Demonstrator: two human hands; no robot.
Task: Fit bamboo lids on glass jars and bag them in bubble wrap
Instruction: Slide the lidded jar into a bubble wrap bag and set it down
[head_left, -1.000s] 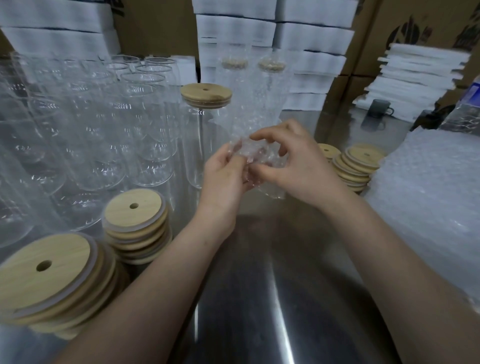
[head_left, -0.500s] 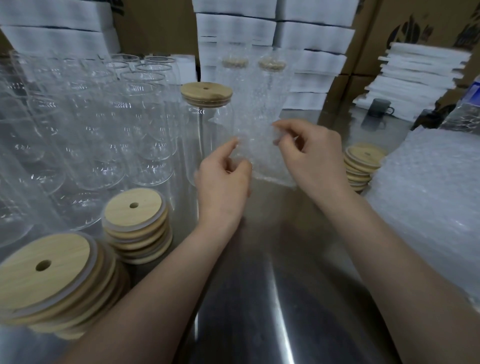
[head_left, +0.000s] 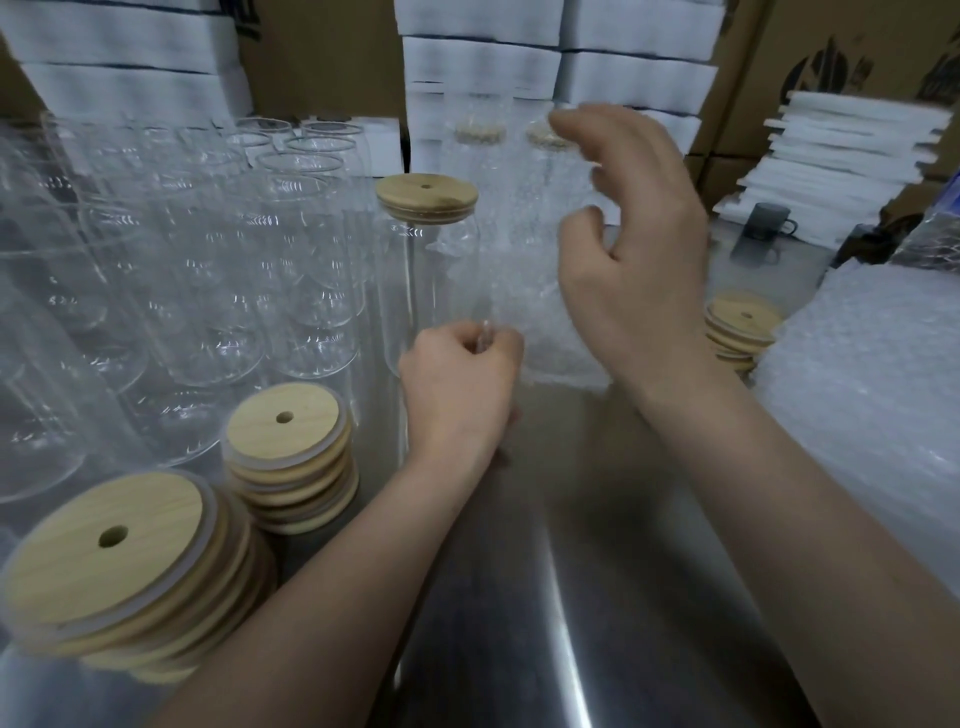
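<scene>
My left hand (head_left: 457, 379) is curled in a fist and pinches the lower left edge of a clear bubble wrap bag (head_left: 545, 317). The bag stands upright on the metal table (head_left: 519, 597). My right hand (head_left: 634, 249) is raised beside the bag's upper right, blurred, with thumb and fingers apart and nothing pinched between them. Just left of the bag stands a glass jar (head_left: 415, 291) with a bamboo lid (head_left: 426, 197) fitted on it. Behind are two lidded jars in bubble wrap (head_left: 480, 156).
Several open glass jars (head_left: 208, 270) crowd the left side. Bamboo lid stacks sit at the near left (head_left: 109, 561), beside it (head_left: 285, 431) and at the right (head_left: 743, 327). A bubble wrap pile (head_left: 872, 405) fills the right edge. Behind are a dark mug (head_left: 769, 223), foam sheets (head_left: 852, 156) and cardboard boxes.
Both hands first crumpled, then spread the bubble wrap bag between them. Now my right hand has let go and risen; my left hand dropped slightly, still pinching the bag's edge.
</scene>
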